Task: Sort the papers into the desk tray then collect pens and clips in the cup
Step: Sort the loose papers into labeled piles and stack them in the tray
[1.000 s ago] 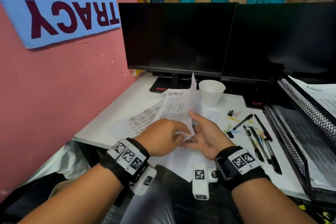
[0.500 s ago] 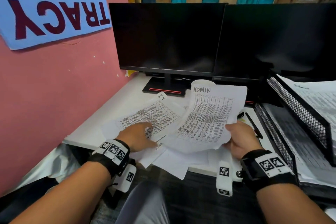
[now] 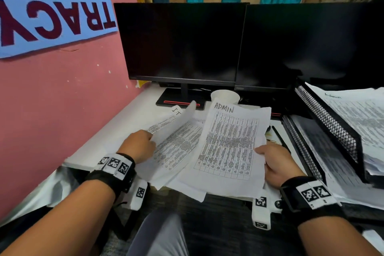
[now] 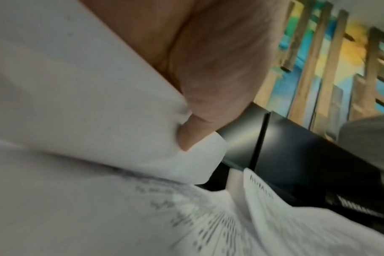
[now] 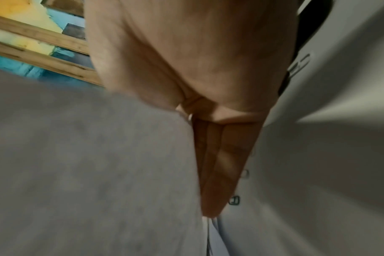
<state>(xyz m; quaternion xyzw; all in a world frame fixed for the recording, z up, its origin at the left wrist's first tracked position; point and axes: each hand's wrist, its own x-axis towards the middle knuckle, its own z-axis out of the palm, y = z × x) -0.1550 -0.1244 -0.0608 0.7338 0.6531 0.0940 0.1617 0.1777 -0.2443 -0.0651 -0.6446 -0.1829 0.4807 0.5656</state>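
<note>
Half a second ago the left hand lay flat on the printed sheets; now it pinches the near edge of a sheet marked I.T and lifts it, so that the sheet curls up off the pile of papers, and the left wrist view shows the thumb pressed onto that paper's edge; the right hand holds the sheet headed ADMIN as before, though the sheet now sits lower and flatter over the pile, its top edge hiding less of the white cup; the right thumb lies on the sheet's right edge with the fingers beneath it, closed on the paper; the two hands are well apart, one at each side of the pile; the cup stands upright on the tabletop behind the papers, in front of the monitors; the black mesh desk tray stands at the right with printed sheets in its tiers, the top one also marked Admin; a black pen lies on the tabletop between the ADMIN sheet and the tray, mostly hidden; the clips are too small to make out clearly.
</note>
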